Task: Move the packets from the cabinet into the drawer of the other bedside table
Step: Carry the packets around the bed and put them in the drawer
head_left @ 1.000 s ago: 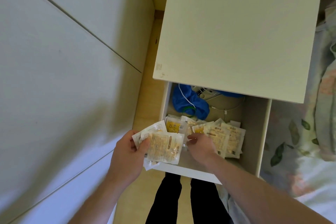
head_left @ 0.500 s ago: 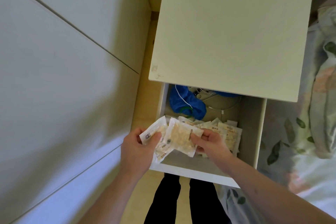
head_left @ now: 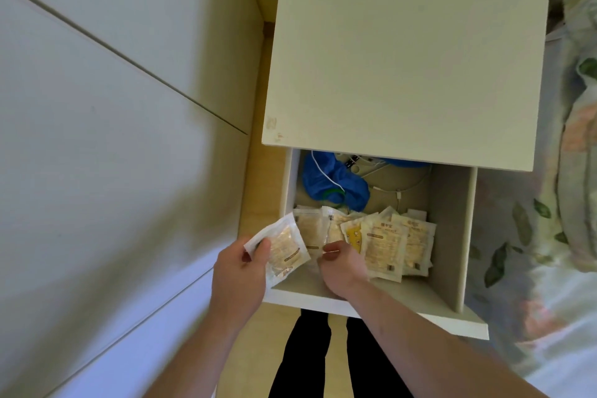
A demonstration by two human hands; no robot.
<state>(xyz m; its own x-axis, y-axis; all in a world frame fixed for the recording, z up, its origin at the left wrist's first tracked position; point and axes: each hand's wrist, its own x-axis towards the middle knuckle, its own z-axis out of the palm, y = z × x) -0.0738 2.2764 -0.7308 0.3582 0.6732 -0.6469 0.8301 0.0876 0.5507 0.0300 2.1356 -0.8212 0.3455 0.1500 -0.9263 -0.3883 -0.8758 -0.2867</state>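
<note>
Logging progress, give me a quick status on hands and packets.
Left hand holds packets. Right hand down in the drawer, grip unclear. Blue cloth and cable behind, not in the way.

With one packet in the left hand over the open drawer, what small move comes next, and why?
Probably lay the held packet from the left hand into the drawer beside the packets there; the right hand is down among them.

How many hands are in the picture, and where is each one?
2. The left hand holds a packet above the open drawer's front left corner. The right hand reaches into the drawer, its fingers at the packets lying inside; its grip is partly hidden.
</note>
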